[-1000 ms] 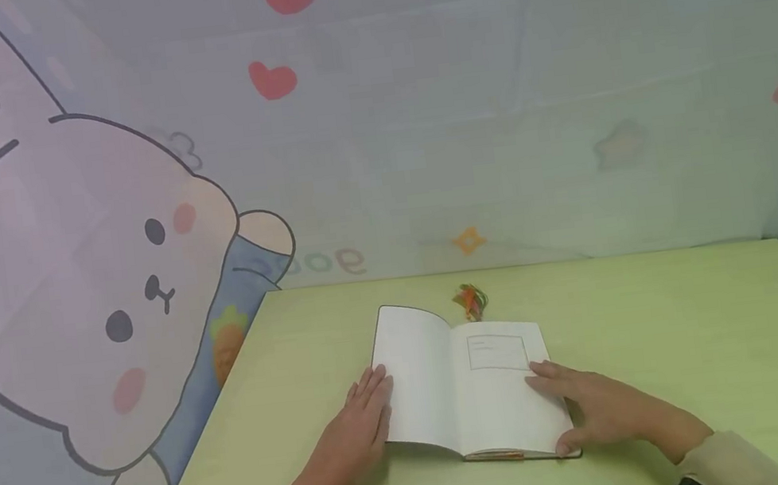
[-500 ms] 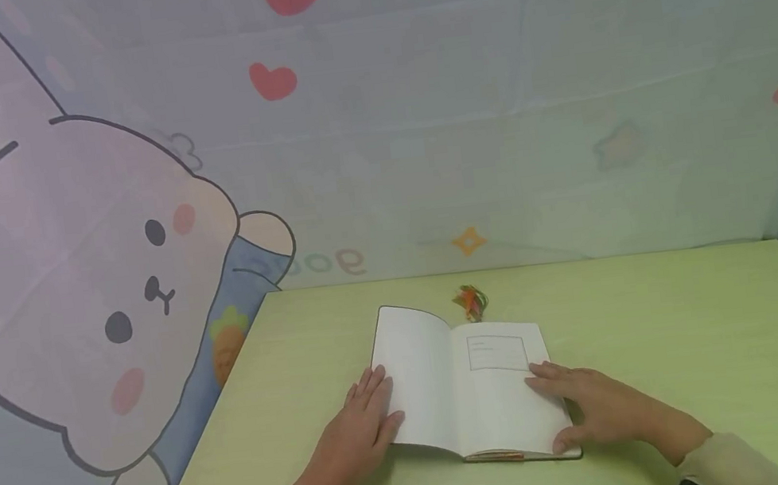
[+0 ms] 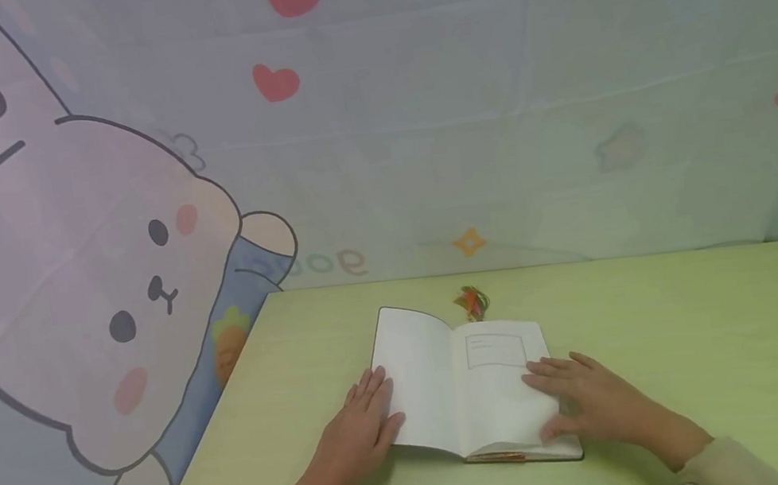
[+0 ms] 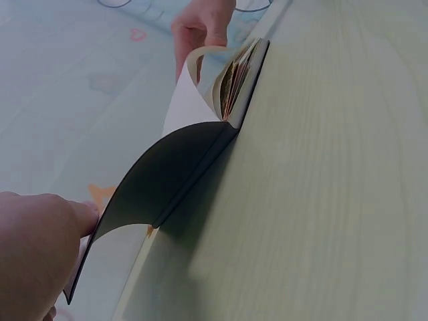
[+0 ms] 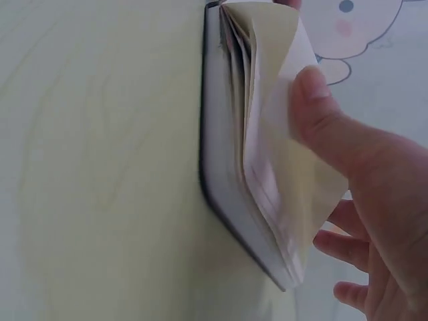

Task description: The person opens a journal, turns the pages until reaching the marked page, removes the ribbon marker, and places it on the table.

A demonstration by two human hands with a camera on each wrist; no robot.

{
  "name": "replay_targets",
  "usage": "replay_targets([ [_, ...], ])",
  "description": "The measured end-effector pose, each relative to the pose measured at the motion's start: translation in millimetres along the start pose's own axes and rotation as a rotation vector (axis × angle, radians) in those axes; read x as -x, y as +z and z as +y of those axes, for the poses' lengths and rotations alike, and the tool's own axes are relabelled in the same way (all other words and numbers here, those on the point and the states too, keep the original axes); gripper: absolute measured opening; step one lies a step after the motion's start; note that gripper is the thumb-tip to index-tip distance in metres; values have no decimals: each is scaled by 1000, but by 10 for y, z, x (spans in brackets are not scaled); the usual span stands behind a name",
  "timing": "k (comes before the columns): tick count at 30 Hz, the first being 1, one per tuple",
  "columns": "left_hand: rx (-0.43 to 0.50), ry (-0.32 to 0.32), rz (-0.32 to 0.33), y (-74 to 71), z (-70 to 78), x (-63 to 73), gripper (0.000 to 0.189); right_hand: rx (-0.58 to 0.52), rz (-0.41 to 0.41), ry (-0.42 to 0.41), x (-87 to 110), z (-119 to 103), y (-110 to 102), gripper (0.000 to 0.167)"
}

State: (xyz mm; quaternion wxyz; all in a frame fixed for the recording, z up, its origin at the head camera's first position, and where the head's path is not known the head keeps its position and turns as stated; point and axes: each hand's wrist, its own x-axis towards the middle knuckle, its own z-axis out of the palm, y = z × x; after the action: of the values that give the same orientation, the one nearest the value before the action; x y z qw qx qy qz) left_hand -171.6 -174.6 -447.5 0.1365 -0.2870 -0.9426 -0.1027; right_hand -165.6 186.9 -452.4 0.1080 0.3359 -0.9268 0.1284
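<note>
A dark-covered notebook (image 3: 422, 375) lies spread on the table, its left cover raised at an angle and curving. The left hand (image 3: 357, 438) rests against the inner face of that cover at its outer edge, fingers fairly straight. In the left wrist view the dark outside of the cover (image 4: 167, 167) shows. The right hand (image 3: 594, 399) holds the right-hand page (image 3: 501, 406), which carries a printed box. In the right wrist view the thumb lies against the underside of the bent page (image 5: 277, 114), with the fingers partly hidden on its other side.
A multicoloured tassel (image 3: 473, 302) sticks out past the top of the notebook. The pale green table (image 3: 696, 343) ends at a hanging cloth (image 3: 488, 103) printed with a rabbit and hearts. Sheets inside the notebook are fanned slightly apart.
The left thumb has come over onto the inner side of the cover. The right thumb has shifted inward, and the lower edge of the page has lifted and bent.
</note>
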Motion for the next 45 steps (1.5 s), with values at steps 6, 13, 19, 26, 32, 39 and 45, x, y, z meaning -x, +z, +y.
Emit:
replay_targets([
  [6,-1,-6,-4,3,-2,5,52,58,108,-89,20,-21,-50,67],
  [13,2,1,7,-13,6,-1,52,94,148,-104,-29,-70,-60,69],
  [19,7,10,15,-38,20,-9,52,77,233,-94,-87,-164,-63,76],
  [26,-1,21,26,-44,22,-6,52,-59,267,46,-109,-309,-107,81],
  [32,-2,38,49,-65,26,-15,52,-215,329,134,-124,-462,-175,45],
  [39,-11,56,60,-65,22,-14,51,-349,515,208,-193,-665,-181,13],
  [45,-12,58,62,-54,18,-14,51,-383,585,262,-276,-811,-155,27],
])
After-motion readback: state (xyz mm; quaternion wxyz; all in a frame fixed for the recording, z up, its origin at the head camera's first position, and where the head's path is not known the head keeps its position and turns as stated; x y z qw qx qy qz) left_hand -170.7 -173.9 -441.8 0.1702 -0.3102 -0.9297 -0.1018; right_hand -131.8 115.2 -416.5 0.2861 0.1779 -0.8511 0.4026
